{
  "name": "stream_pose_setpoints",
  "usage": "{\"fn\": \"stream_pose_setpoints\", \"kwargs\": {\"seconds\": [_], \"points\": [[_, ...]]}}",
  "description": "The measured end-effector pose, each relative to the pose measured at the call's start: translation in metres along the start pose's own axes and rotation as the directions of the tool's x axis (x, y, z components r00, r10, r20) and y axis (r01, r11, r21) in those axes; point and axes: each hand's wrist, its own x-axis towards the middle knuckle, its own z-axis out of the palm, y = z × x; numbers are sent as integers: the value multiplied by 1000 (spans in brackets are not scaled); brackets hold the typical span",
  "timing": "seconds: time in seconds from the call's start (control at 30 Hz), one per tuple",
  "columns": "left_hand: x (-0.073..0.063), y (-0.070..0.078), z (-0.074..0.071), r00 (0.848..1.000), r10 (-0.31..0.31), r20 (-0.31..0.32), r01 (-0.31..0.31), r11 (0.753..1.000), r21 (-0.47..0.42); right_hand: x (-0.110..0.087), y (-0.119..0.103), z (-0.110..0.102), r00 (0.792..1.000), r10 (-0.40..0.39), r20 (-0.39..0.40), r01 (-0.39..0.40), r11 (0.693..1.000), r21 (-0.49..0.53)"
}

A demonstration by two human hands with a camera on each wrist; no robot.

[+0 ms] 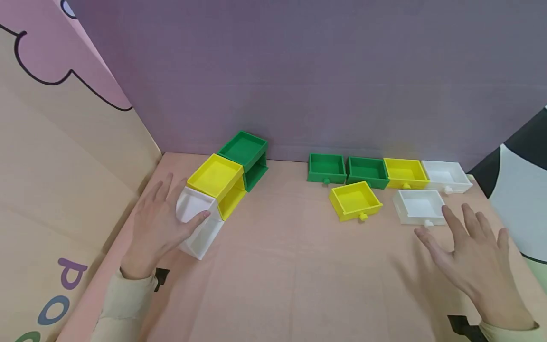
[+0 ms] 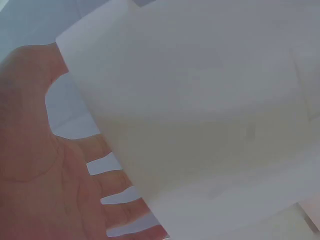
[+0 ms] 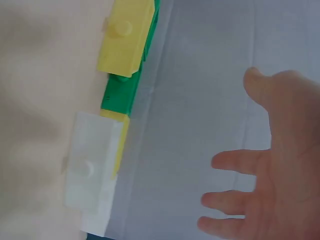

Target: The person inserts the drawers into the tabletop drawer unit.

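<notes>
My left hand (image 1: 155, 228) holds a white drawer case (image 1: 204, 237), thumb over its top edge and fingers along its far left side. In the left wrist view the white case (image 2: 200, 110) fills most of the picture and hides the fingertips. Behind it in a slanting row stand a yellow drawer case (image 1: 215, 176) and a green drawer case (image 1: 243, 148), their open sides facing right. My right hand (image 1: 478, 261) hovers with fingers spread and nothing in it, just in front of a white drawer (image 1: 420, 208) with a round knob.
Along the back wall (image 1: 299, 71) lie two green drawers (image 1: 326, 166), a yellow drawer (image 1: 406, 172) and another white drawer (image 1: 446, 175). A second yellow drawer (image 1: 355, 199) lies turned at an angle before them. A printed side panel (image 1: 64, 156) borders the table on the left.
</notes>
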Motion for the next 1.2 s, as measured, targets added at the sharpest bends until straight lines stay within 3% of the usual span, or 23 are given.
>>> {"fn": "stream_pose_setpoints", "kwargs": {"seconds": [0.13,0.27,0.37,0.47,0.67,0.9,1.0,1.2], "points": [[3,-2,-3,999,-28,28,29,999,-36,5,5,6,996,-32,-87,33,999,13],[6,-4,-6,994,-70,85,76,994,-73,11,11,13,991,-13,-135,19,999,46],[9,-6,-10,987,-89,137,104,990,-100,15,15,18,993,45,-109,-30,990,137],[12,-7,-13,978,-98,186,121,986,-115,20,20,23,988,122,-92,-95,962,257],[13,-9,-16,962,-91,259,131,981,-141,30,31,34,945,328,-6,-303,880,366],[14,-16,-17,920,-106,378,178,971,-160,39,47,50,935,338,107,-352,848,397],[15,-17,-18,904,-120,409,191,972,-136,42,51,55,921,351,168,-389,826,408],[16,-18,-22,900,-113,421,177,978,-114,45,55,58,881,422,213,-473,781,408]]}}
